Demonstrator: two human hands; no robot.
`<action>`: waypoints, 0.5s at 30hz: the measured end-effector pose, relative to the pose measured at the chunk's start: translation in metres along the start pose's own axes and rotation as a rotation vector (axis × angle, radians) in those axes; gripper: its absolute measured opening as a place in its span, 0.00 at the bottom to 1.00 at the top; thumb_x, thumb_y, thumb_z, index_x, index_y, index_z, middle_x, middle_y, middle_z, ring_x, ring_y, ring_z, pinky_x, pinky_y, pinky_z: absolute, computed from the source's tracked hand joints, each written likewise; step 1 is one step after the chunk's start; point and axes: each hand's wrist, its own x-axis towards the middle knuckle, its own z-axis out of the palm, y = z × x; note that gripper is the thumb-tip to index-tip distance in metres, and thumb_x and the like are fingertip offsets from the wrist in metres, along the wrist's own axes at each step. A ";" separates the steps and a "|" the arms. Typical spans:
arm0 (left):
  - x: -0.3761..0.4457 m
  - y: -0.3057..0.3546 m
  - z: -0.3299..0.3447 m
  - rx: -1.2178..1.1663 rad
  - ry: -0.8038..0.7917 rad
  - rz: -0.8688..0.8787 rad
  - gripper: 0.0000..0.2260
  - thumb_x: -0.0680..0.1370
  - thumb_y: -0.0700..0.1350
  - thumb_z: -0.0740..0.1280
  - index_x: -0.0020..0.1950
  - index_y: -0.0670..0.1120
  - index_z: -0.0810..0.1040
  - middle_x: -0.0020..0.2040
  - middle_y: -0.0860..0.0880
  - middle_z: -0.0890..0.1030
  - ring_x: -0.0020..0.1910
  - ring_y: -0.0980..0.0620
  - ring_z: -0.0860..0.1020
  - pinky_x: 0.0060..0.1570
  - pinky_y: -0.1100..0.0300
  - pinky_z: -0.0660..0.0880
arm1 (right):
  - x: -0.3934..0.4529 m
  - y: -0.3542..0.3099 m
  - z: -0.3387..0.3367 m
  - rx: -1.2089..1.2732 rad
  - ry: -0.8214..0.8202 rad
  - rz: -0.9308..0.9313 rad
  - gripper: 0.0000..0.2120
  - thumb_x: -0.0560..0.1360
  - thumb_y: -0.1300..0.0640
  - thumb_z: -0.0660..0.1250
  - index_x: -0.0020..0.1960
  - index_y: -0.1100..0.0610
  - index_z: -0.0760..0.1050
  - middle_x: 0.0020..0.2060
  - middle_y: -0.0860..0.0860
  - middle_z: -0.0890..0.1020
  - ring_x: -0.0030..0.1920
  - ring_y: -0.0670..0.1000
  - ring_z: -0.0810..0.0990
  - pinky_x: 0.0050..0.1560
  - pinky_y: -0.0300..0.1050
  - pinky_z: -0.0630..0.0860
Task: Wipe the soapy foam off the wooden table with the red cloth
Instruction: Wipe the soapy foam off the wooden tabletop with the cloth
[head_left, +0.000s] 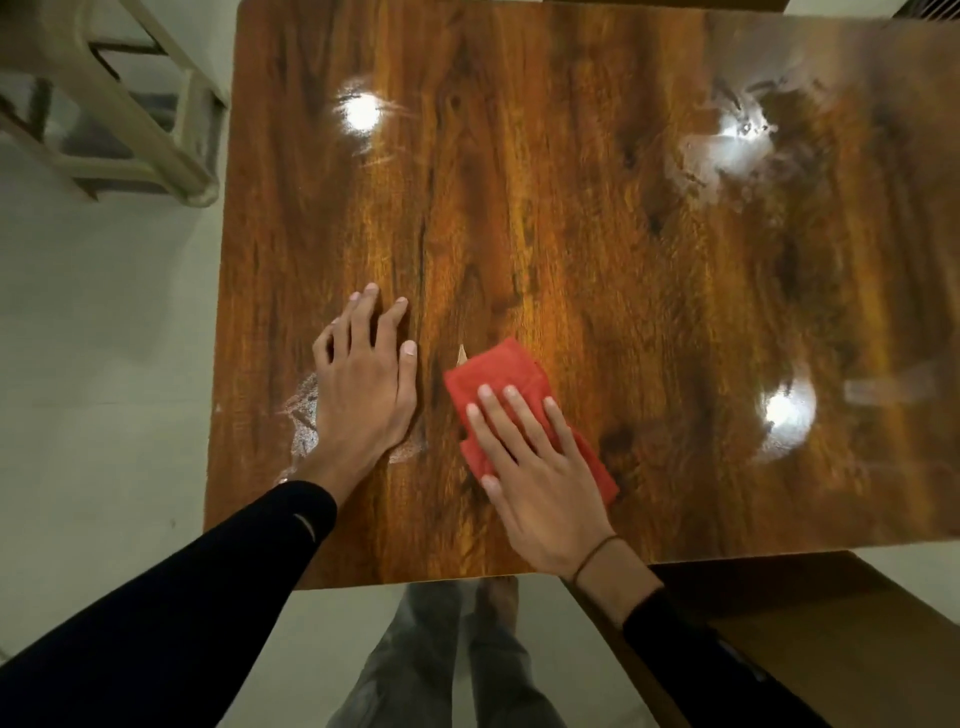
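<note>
Nearest the camera, 2 legs in grey trousers are standing on the pale floor at the near edge of the wooden worktop, and a brown box-like piece is sitting just beside them on the right. 2 black sleeves are reaching in over the edge. The right hand is lying flat on the 1 red cloth, its fingers spread open and pressing the folded cloth against the wood rather than gripping it; a thin band is circling that wrist. The left hand is resting palm down just beside the cloth, apart from it, its fingers open and holding nothing. 1 whitish patch of soapy foam is showing at the heel of the left hand, partly hidden under it, near the worktop's left edge. Farther out, 3 bright lamp reflections are glaring on the glossy surface, and a wet smeared area is spreading around the far right one. Beyond the far left corner, 1 beige plastic chair is standing on the floor.
</note>
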 end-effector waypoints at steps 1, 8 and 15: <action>0.000 0.000 0.000 -0.004 -0.001 0.001 0.22 0.90 0.51 0.56 0.84 0.47 0.69 0.86 0.42 0.64 0.87 0.41 0.61 0.80 0.39 0.60 | -0.008 0.011 -0.002 -0.014 -0.010 -0.024 0.36 0.89 0.44 0.53 0.92 0.53 0.47 0.92 0.52 0.46 0.92 0.57 0.45 0.89 0.67 0.45; -0.003 -0.001 0.000 -0.015 -0.011 0.011 0.21 0.91 0.50 0.57 0.84 0.47 0.69 0.86 0.43 0.64 0.87 0.41 0.61 0.80 0.39 0.60 | 0.018 0.107 -0.030 0.044 0.021 0.352 0.33 0.90 0.44 0.48 0.92 0.51 0.46 0.92 0.50 0.46 0.92 0.55 0.44 0.89 0.67 0.46; -0.003 0.000 -0.002 -0.006 -0.002 0.021 0.22 0.91 0.50 0.58 0.84 0.46 0.69 0.86 0.41 0.64 0.86 0.40 0.62 0.79 0.38 0.62 | 0.003 0.082 -0.035 0.173 0.136 1.145 0.36 0.87 0.44 0.47 0.92 0.55 0.46 0.92 0.56 0.48 0.91 0.61 0.47 0.89 0.67 0.44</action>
